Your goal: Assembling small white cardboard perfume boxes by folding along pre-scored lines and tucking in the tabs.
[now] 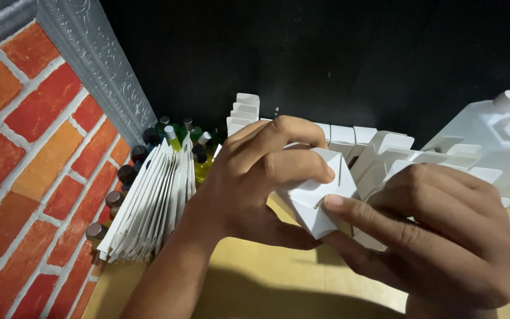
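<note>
At the far left stands a brick-patterned wall (36, 153) with a grey moulded trim (98, 71) running down its edge. Just beside it, small bottles (172, 139) with dark and silver caps line up, some holding green or yellow liquid, and a fanned stack of flat white cartons (149, 207) leans against them on the tan worktop (267, 277).

The left hand (255, 177) comes in from the lower left, fingers curled over the top and near side of a small white box (317, 198), thumb under it. The box sits directly between the two hands, raised a little above the worktop, its long axis tilted from upper left to lower right. The right hand (438, 236) meets it from the right, forefinger pressed flat against the box's lower flap. Both hands pinch the box; neither is nearer, since both touch it.

Behind them stands a row of folded white boxes (379, 147), and at the far right a white plastic jug (497, 136) with a capped neck and a handle.
</note>
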